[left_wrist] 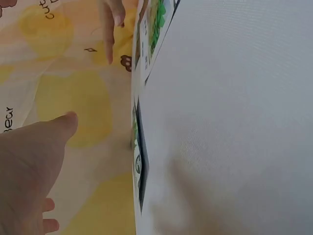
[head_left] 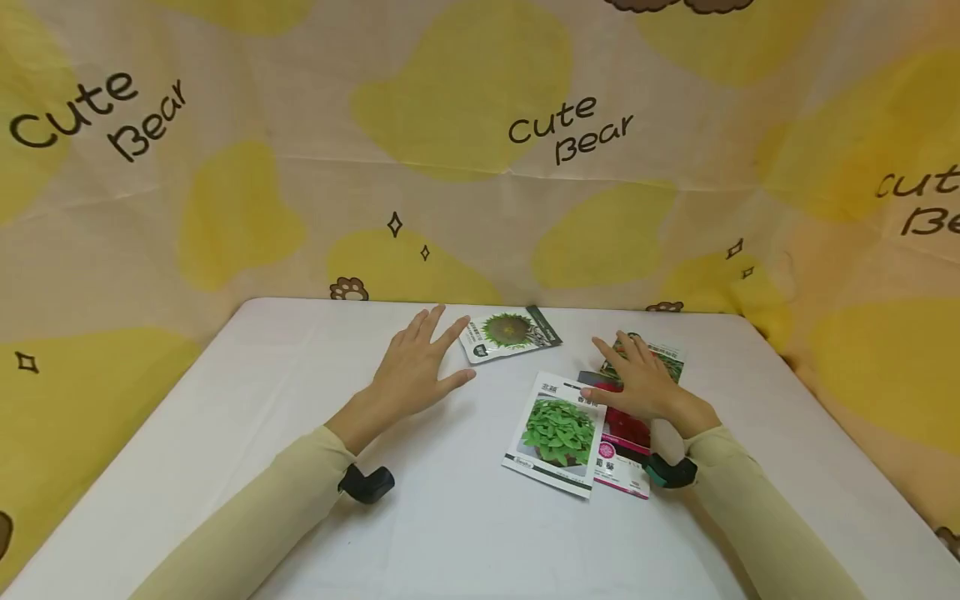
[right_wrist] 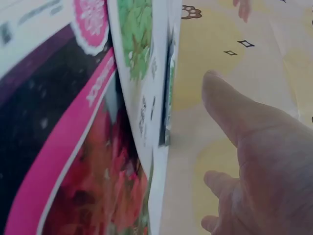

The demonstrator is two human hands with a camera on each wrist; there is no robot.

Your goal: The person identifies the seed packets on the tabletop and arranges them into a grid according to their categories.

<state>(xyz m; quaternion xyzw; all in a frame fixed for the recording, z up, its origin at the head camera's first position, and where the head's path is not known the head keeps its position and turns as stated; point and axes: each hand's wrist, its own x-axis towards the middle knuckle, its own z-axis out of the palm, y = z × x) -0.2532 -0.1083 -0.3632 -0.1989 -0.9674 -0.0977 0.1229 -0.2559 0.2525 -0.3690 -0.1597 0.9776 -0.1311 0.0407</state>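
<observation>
Several seed packets lie on the white table. My left hand is held above the cloth with fingers spread, close to a packet picturing a sunflower head, and grips nothing. Spread over the right-hand group is my right hand, also holding nothing. Beneath or beside it are a packet with green leaves, a packet with red flowers and a pink band, and a packet with a green-and-red picture, partly hidden by the fingers. The leafy packet overlaps the red-flower one. Whether the right fingertips touch a packet, I cannot tell.
A white tablecloth covers the table. Behind it and along both sides hangs a yellow-patterned cloth with "Cute Bear" lettering. Each wrist wears a dark camera mount, the left mount near the cloth and the right mount beside the red-flower packet.
</observation>
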